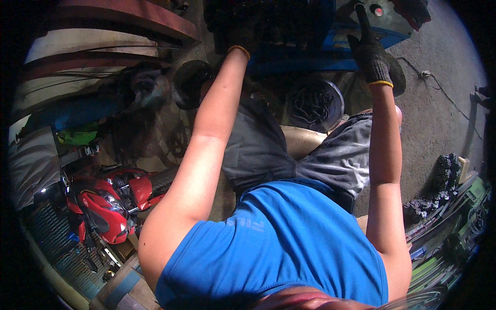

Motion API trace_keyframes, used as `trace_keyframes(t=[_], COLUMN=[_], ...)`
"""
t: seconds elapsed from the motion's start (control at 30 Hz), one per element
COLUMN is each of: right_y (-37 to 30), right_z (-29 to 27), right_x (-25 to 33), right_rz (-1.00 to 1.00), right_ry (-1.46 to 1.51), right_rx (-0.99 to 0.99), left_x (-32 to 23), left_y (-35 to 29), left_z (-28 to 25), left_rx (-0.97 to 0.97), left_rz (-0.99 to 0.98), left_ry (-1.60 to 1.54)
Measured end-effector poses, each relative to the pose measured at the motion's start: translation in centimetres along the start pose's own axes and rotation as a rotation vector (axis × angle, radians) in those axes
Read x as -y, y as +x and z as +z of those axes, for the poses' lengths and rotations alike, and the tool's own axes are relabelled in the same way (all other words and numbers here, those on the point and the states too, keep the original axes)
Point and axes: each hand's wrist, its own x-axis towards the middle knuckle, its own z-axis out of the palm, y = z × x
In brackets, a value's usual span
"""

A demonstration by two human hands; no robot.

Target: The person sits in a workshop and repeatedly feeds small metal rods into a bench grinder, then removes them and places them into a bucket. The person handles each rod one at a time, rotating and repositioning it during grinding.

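Note:
My right hand (372,59), in a dark knit glove with a yellow cuff edge, reaches to the grey control panel (346,16) of a blue machine (305,63). Its index finger is stretched out, with the tip at or close to a round button near a lit red button (378,12); the thumb stands apart. My left hand (245,33), gloved the same way, reaches into the dark part of the machine on the left. Deep shadow hides its fingers and anything they may touch. Between my knees sits a round dark container (315,105) with several thin, curved dark pieces in it.
A cable (436,82) with a pale connector lies on the grey floor at right. Reddish beams (124,20) rise at upper left. A red motorcycle (106,212) stands at lower left. Bundled long stock (444,248) and a dark, shiny heap (434,191) lie at lower right.

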Motion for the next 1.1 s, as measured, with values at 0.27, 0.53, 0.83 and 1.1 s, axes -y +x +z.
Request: trace_keyframes(t=[0.27, 0.53, 0.83, 1.1], right_y=[0.1, -0.1, -0.2, -0.1], right_z=[0.0, -0.5, -0.7, 0.1], right_x=[0.0, 0.6, 1.5, 0.7], right_rz=[0.091, 0.056, 0.022, -0.038], right_ry=[-0.027, -0.026, 0.013, 0.079], right_rx=[0.094, 0.058, 0.053, -0.006], left_x=[0.1, -0.1, 0.0, 0.5], left_y=[-0.1, 0.0, 0.0, -0.5], left_z=[0.0, 0.1, -0.5, 0.1], left_rx=[0.007, 0.013, -0.009, 0.047], left_rz=[-0.001, 0.015, 0.104, 0.013], left_ry=[0.018, 0.039, 0.215, 0.117])
